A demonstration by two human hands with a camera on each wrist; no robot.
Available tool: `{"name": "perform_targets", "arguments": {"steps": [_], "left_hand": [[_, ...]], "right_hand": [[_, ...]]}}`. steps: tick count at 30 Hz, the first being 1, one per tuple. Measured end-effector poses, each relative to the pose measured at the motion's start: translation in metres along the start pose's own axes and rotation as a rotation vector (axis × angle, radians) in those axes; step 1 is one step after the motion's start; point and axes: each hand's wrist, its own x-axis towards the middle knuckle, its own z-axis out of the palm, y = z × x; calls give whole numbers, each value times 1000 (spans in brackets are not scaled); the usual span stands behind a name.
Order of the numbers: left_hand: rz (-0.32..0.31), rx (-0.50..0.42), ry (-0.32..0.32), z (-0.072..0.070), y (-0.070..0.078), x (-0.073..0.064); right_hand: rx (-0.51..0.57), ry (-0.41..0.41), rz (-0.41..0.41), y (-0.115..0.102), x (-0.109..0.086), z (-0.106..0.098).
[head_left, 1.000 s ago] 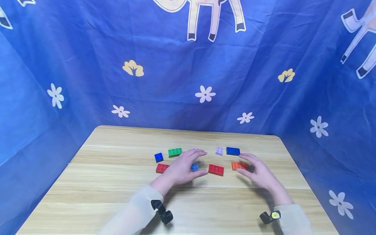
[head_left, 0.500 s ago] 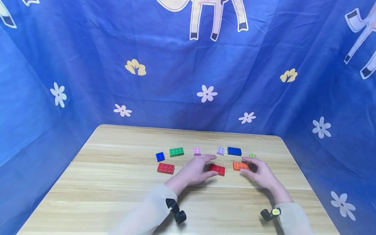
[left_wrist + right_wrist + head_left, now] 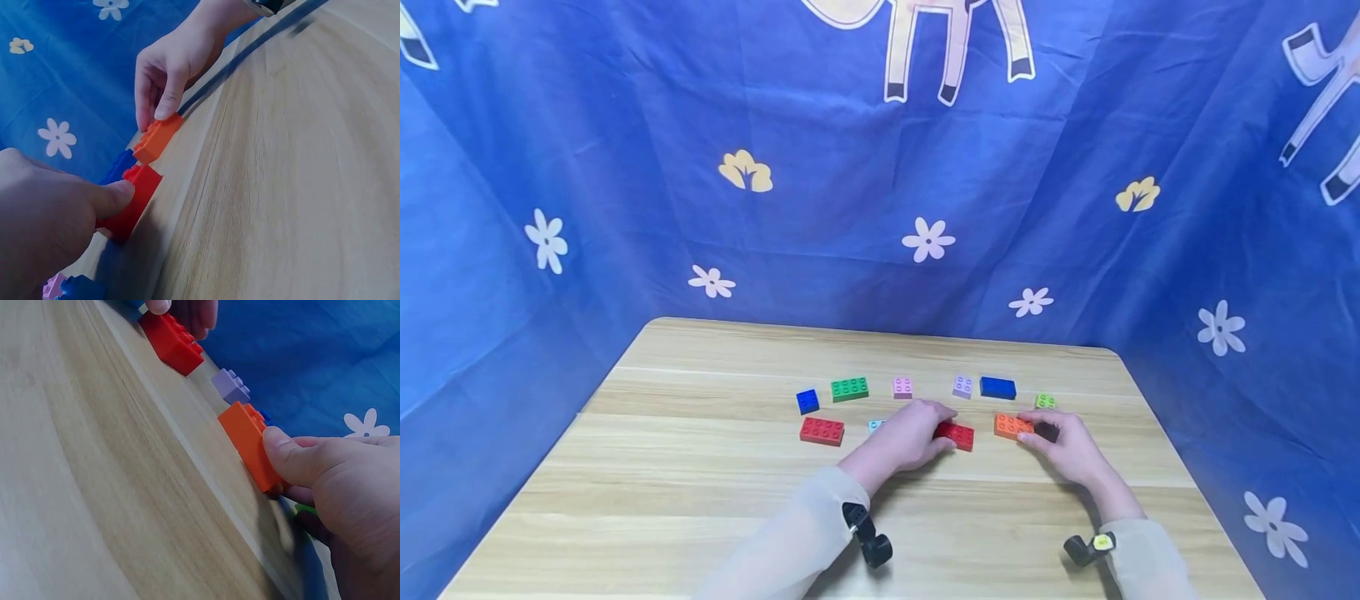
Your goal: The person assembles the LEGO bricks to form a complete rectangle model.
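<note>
On the table, my left hand (image 3: 910, 437) pinches the left part of a red toy brick (image 3: 961, 437) between thumb and fingers. The left wrist view shows the thumb against the near side of that red brick (image 3: 140, 197). To the right, my right hand (image 3: 1071, 448) pinches the right end of an orange toy brick (image 3: 1009, 426). In the right wrist view my thumb presses on the long side of the orange brick (image 3: 245, 440), with the other fingertips hidden behind it. Both bricks have studs facing up, and a short gap lies between them.
Behind stand a green brick (image 3: 850, 389), a pink brick (image 3: 902, 387), a lilac brick (image 3: 962, 387), a dark blue brick (image 3: 997, 388) and a lime brick (image 3: 1046, 402). At left are a small blue brick (image 3: 807, 402) and another red brick (image 3: 822, 431). A light blue brick (image 3: 876, 427) is partly hidden.
My left hand has moved right, from above the blue brick to the middle red brick, and now grips it. My right hand's fingers have closed on the orange brick.
</note>
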Motion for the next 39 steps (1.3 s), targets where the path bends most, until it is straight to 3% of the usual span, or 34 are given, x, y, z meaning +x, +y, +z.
{"name": "perform_targets", "arguments": {"steps": [6,20,39], "left_hand": [[4,42,-14,3,-3,2],[32,10,16,1,-12,0],[-29,-73,-8,8,-6,2]], "right_hand": [[15,14,-5,2,-4,-1],[42,-11,11,3,-9,-3],[96,-72,-14,0,-9,2]]}}
